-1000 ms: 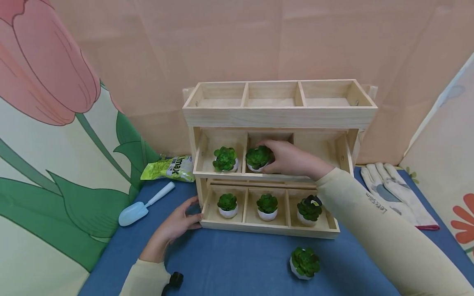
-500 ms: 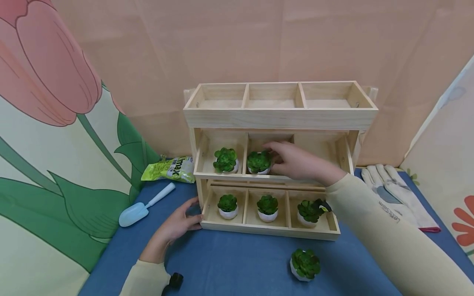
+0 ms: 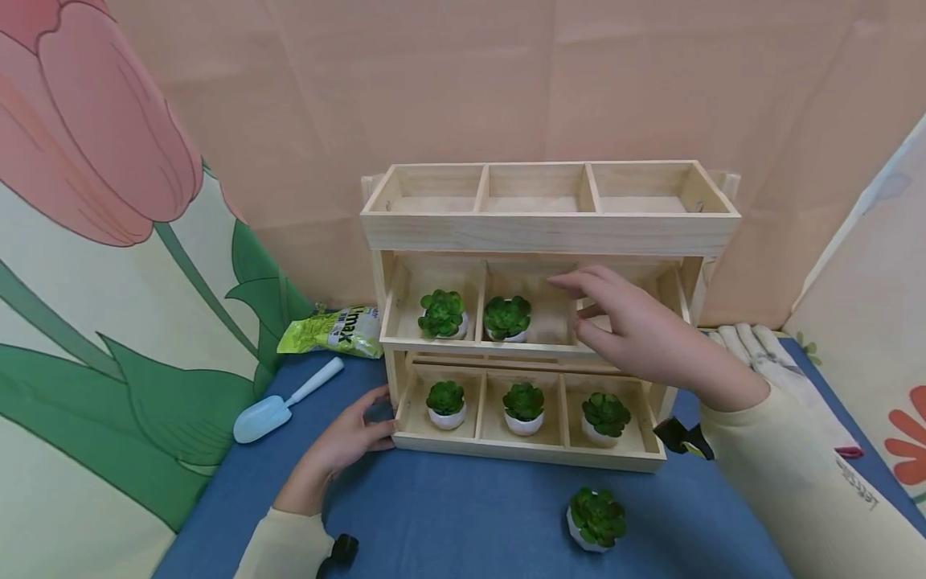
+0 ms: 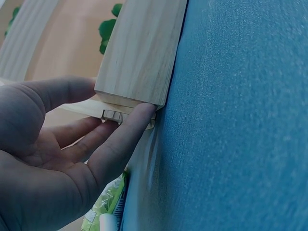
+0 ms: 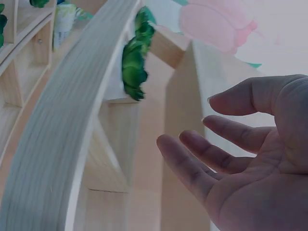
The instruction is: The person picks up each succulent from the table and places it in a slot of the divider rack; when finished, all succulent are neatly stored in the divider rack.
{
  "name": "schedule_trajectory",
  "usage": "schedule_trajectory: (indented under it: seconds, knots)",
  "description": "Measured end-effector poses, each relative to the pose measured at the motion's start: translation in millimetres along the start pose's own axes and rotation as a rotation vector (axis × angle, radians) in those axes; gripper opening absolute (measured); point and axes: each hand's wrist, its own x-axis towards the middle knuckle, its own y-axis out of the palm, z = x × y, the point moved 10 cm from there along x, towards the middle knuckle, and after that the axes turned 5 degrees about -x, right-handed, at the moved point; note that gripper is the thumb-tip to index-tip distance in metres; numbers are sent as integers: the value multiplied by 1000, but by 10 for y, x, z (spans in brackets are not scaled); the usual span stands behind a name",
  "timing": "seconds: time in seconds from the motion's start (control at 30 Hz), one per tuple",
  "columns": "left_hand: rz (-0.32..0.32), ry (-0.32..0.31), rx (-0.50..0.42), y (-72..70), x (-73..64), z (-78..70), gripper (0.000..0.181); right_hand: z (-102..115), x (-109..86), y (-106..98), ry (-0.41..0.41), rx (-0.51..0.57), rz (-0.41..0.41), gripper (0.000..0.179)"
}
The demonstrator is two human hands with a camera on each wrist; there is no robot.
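A three-tier wooden planter shelf (image 3: pixel 550 232) stands on the blue cloth. My left hand (image 3: pixel 350 434) grips the left corner of its bottom tray between thumb and fingers, as the left wrist view shows. My right hand (image 3: pixel 637 326), fingers parted and holding nothing, hovers before the right side of the middle tray. A potted succulent (image 3: pixel 507 316) sits in that tray's centre compartment, left of the fingertips. Another succulent (image 3: pixel 443 314) fills the left compartment. Each bottom compartment has one too, including a succulent (image 3: pixel 606 414) at right. A loose succulent (image 3: pixel 596 519) stands on the cloth in front.
To the left lie a light-blue trowel (image 3: pixel 278 406) and a green bag (image 3: pixel 333 330). White work gloves (image 3: pixel 788 374) lie at right, partly hidden by the right sleeve. A peach backdrop (image 3: pixel 463 88) hangs behind the shelf.
My right hand has let go of the succulent in the middle tray's centre compartment and moved right, its fingers parting. My left hand has stayed on the tray corner.
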Motion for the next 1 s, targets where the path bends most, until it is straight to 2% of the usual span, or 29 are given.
schedule_trajectory:
  seconds: [0.17,0.37,0.7,1.0]
  knots:
    - [-1,-6,2,13,-5,-10,72,53,-289,-60,-30,-4,-53,49]
    - [-11,-10,2,8,6,-8,72,9,-583,36,-85,14,-69,53]
    - [-13,-8,-3,17,-12,-17,72,-351,-950,331,-5,0,-22,52]
    - [-27,-25,0,-1,-14,-5,72,-729,-1204,656,5,178,60,52]
